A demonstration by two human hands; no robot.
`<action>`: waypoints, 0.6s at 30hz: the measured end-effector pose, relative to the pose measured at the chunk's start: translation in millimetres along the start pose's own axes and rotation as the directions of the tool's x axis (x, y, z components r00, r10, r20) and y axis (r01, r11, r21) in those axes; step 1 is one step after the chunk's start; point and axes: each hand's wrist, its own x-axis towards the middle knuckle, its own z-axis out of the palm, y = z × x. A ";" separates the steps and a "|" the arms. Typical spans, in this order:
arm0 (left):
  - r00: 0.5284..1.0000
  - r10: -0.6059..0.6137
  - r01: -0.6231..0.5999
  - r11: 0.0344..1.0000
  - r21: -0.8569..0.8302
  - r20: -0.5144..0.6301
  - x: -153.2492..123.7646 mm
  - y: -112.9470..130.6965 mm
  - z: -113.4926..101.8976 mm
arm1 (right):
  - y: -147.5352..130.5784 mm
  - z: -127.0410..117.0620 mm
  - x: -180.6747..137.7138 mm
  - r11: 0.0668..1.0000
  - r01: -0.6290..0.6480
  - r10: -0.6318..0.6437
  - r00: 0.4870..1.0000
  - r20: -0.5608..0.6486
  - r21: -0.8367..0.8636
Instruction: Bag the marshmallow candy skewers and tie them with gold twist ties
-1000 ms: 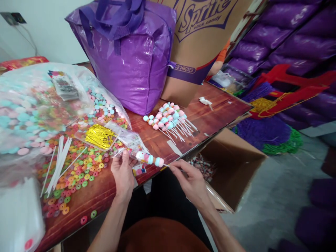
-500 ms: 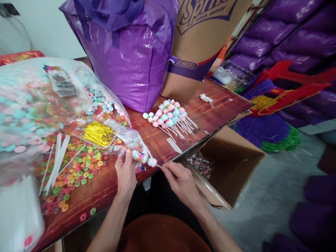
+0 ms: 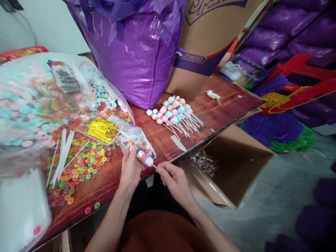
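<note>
Two bare hands work in front of the purple bag (image 3: 131, 57), on the person's side of it, with one candy stick (image 3: 149, 161) held between them at the near edge of the bench (image 3: 228, 105). The left hand (image 3: 130, 169) pinches a clear printed wrapper (image 3: 140, 154) between thumb and fingers, with the upper candy inside it (whether the lowest pink ball is covered too, I cannot tell). The right hand (image 3: 172, 176) pinches the bare white end of the candy stick, thumb against forefinger, the other fingers curled in. The candy stick tilts, its bare end lower and toward the right hand.

Just in front of the purple bag's bottom corner lies a pile of pastel candies on sticks (image 3: 172, 111), their bare ends pointing away from it. Behind the bag and to its right stands a brown carton (image 3: 194, 82). Left of the bag spreads a big clear sack of candy (image 3: 23, 108). In front of the bag and to its left are gold ties (image 3: 102, 129) in a tray, loose candy rings (image 3: 86, 159) and some white sticks (image 3: 63, 154). Right of the bag, below the bench top, an open box (image 3: 244, 164) holds small colourful pieces.
</note>
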 end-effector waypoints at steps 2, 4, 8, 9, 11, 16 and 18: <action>0.999 0.002 -0.003 1.000 0.027 0.046 -3.4 -5.8 1.5 | 0.2 8.8 2.7 0.999 -0.023 0.024 0.999 -0.028 0.041; 0.997 0.010 -0.014 0.999 0.047 0.077 -6.4 -10.7 2.6 | -0.2 16.0 5.3 0.999 0.001 0.001 0.997 -0.074 0.033; 0.996 -0.033 0.029 0.998 0.055 0.088 -4.8 -8.7 1.5 | -3.5 12.3 2.8 0.999 0.018 -0.016 0.998 -0.055 0.032; 0.995 -0.052 0.048 0.998 0.049 0.081 -3.2 -6.3 0.8 | -4.5 8.6 0.9 0.998 0.000 0.002 1.000 -0.023 0.057; 0.996 -0.069 0.067 0.997 0.036 0.064 -0.4 -2.3 -0.3 | -6.0 2.4 -2.2 0.982 -0.077 0.071 0.997 0.039 0.171; 0.994 -0.079 0.077 0.997 0.021 0.071 -3.8 -7.5 2.8 | -5.8 16.1 5.4 0.753 -0.273 0.236 0.961 0.141 0.599; 0.991 -0.103 0.101 0.995 0.021 0.089 -8.3 -12.5 5.3 | -5.2 28.5 12.3 0.740 -0.229 0.235 0.969 0.075 0.632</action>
